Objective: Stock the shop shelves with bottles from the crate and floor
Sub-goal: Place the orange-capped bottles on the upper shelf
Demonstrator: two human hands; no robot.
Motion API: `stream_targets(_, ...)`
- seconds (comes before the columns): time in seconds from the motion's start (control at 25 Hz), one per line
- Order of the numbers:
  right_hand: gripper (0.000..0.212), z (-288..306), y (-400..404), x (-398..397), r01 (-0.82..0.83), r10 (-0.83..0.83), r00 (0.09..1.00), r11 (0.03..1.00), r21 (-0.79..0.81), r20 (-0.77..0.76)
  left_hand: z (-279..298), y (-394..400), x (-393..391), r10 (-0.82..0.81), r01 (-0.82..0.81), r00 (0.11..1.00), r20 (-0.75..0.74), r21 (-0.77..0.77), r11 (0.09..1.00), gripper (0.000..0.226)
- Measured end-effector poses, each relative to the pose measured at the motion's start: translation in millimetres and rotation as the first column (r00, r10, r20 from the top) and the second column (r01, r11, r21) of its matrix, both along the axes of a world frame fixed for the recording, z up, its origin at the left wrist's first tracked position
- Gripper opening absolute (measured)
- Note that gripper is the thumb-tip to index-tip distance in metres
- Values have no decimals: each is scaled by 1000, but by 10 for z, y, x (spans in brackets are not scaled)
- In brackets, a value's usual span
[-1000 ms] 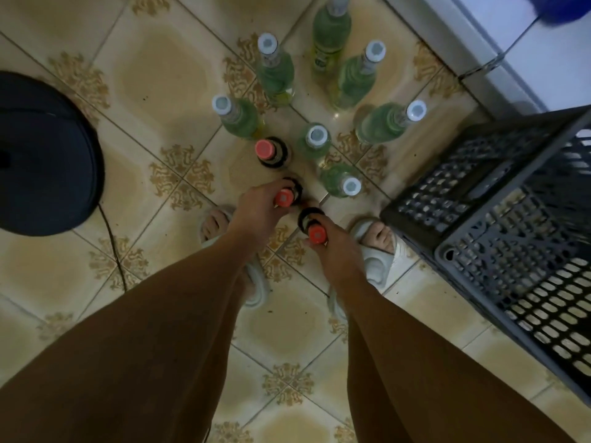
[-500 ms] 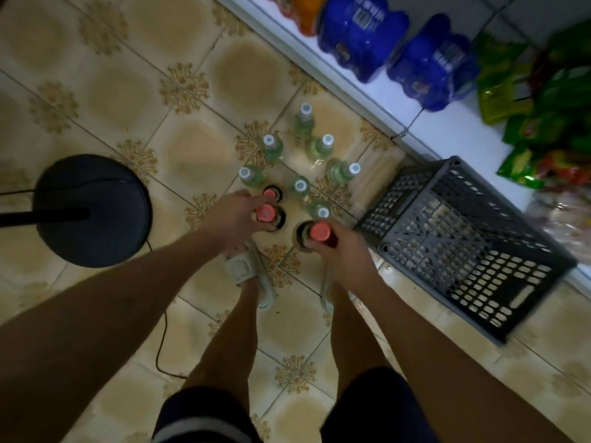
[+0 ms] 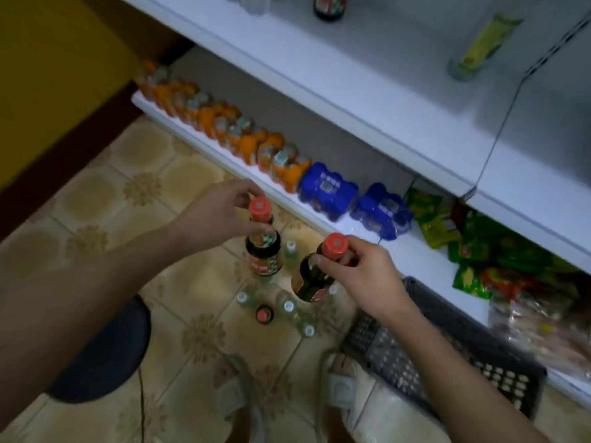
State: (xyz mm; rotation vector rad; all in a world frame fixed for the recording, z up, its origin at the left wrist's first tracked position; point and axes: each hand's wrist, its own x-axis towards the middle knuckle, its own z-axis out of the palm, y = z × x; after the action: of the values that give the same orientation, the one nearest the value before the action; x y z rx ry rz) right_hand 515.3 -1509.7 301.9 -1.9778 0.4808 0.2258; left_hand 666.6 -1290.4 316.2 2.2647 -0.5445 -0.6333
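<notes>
Each hand, left (image 3: 220, 215) and right (image 3: 367, 276), pinches a dark bottle's neck above the floor (image 3: 96, 203), apparently carrying both; next, stand them on the shelf (image 3: 367, 91) above.

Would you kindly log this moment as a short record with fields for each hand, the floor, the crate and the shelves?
left hand: left hand grips the neck of a dark red-capped bottle, lifted off the floor
right hand: right hand grips a second dark red-capped bottle by the neck, tilted
floor: one red-capped bottle and several white-capped bottles standing
crate: grey crate beside the lowest shelf; contents unclear
shelves: orange packs, blue packs, green packets on the lowest shelf
</notes>
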Motion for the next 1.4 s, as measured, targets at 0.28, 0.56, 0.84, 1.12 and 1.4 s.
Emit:
stream_targets(0.28,48,866,-765,1072,121,-91,955,989,-90,282,1043,-797,966,4,34,988,153,-248,968,35)
stream_targets(0.56,35,1223,-1400,2015,314,-239,851,945,-88,468,1225,-1720,1593,174,-90,965,197,-376,922,43)
stream_targets(0.84,26,1030,-1772,2578,387,-304,846,915,-114,438,858,-2481,1980,331,-246,938,100,-477,843,51)
stream_targets(1.12,35,862,-1902,2772,401,-304,858,900,-170,414,907,-2672,2070,272,-201,954,126,-405,892,42)
stream_targets(1.4,45,797,-1972,2752,331,-255,895,930,-162,365,728,-2739,1998,273,-219,961,48,-474,853,30)
